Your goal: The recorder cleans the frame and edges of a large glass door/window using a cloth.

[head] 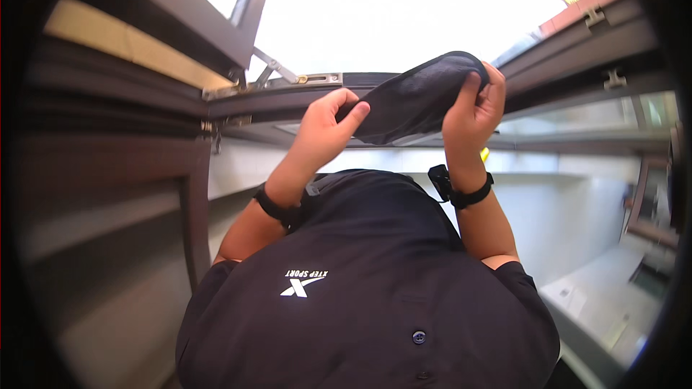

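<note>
A dark cloth piece with a rounded, edged end (416, 98) is stretched between my two hands in front of the open window. My left hand (331, 121) pinches its lower left end between thumb and curled fingers. At the other end, my right hand (476, 97) grips the rounded corner, the thumb lying on the near face and the fingers at the rim. The cloth hides part of the window sill behind it. Both wrists wear black straps, the right one with a small black device.
Dark window frames (567, 73) run along both sides. A metal hinge stay (281, 71) joins an open sash at the upper left. Beneath the cloth runs a white tiled ledge (378, 159). A brown-framed panel (194, 216) stands at the left.
</note>
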Demonstrator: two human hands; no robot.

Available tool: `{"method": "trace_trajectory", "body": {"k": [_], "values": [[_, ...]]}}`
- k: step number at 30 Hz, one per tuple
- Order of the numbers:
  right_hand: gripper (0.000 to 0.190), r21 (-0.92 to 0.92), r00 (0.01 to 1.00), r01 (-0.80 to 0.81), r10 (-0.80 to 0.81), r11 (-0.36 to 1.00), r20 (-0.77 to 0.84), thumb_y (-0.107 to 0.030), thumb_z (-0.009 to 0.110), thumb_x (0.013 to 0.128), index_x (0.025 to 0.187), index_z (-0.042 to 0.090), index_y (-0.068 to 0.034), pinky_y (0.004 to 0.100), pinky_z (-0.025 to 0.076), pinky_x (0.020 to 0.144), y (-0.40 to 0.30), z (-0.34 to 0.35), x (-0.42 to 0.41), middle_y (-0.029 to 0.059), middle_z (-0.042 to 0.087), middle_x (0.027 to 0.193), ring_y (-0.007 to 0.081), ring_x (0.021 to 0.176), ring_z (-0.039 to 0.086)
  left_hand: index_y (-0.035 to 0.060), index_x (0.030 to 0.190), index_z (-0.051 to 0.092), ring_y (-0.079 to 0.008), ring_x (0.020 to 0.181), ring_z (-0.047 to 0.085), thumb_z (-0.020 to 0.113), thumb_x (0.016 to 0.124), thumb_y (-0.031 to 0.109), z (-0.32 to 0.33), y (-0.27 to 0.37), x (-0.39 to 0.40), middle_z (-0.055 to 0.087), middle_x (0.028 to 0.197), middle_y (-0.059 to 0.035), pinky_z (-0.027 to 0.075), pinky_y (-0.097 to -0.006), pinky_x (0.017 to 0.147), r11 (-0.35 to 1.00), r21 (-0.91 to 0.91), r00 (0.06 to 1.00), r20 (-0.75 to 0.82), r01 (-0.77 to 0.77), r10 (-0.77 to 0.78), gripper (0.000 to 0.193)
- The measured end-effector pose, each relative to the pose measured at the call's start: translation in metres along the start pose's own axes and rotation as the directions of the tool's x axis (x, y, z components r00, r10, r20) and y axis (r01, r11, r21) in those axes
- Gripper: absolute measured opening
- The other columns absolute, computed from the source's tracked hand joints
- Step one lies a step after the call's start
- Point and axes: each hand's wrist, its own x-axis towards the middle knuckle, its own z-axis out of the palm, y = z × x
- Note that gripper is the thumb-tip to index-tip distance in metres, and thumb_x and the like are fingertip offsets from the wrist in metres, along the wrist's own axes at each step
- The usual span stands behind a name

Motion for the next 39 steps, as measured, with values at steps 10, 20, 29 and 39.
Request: {"method": "trace_trajectory", "body": {"k": [10,20,29,39], "values": [[0.025,-0.407,0.65,0.39,0.066,0.826,0.757,-0.028,0.057,0.102,0.106,0.064,-0.005,0.0508,0.047,0.091,0.027,0.05,0.005,0.0163,0.069,0.106,0.04,0.103,0.061,-0.0017,0.089,0.059,-0.0371,0.064,0.051,0.063,0.103,0.032,0.072,-0.018,-0.084,0.057,0.072,-0.0211,0.044,-0.0407,0.062,0.948,0.248,0.879,-0.473,0.199,-0.061,0.036],[0.03,-0.327,0.555,0.398,0.059,0.857,0.83,-0.03,0.058,0.101,0.107,0.056,0.0,0.0538,0.046,0.092,0.0,0.129,-0.035,0.021,0.066,0.107,0.0432,0.104,0.059,0.0018,0.091,0.061,-0.048,0.082,0.061,0.062,0.101,0.027,-0.003,-0.049,-0.118,0.064,0.082,-0.0245,0.048,-0.0506,0.068,0.887,0.325,0.707,-0.707,0.328,-0.003,0.027],[0.027,0.053,0.472,0.555,-0.366,0.83,0.802,-0.031,0.065,0.098,0.103,0.062,-0.005,0.0514,0.045,0.09,-0.067,0.251,-0.102,0.0179,0.061,0.105,0.0406,0.102,0.057,0.0054,0.094,0.066,-0.0478,0.087,0.065,0.058,0.103,0.029,-0.055,-0.154,-0.183,0.069,0.087,-0.0237,0.05,-0.0546,0.073,0.831,0.167,0.412,-0.907,0.531,-0.081,0.027],[0.027,0.2,0.504,0.362,-0.372,0.911,0.78,-0.027,0.075,0.092,0.108,0.072,-0.006,0.0463,0.049,0.09,-0.077,0.297,-0.107,0.0199,0.064,0.106,0.0407,0.105,0.06,0.0019,0.094,0.065,-0.04,0.071,0.058,0.059,0.105,0.033,-0.07,-0.115,-0.189,0.065,0.08,-0.0207,0.048,-0.0403,0.068,0.947,-0.107,0.225,-0.958,0.304,-0.18,0.033]]}}
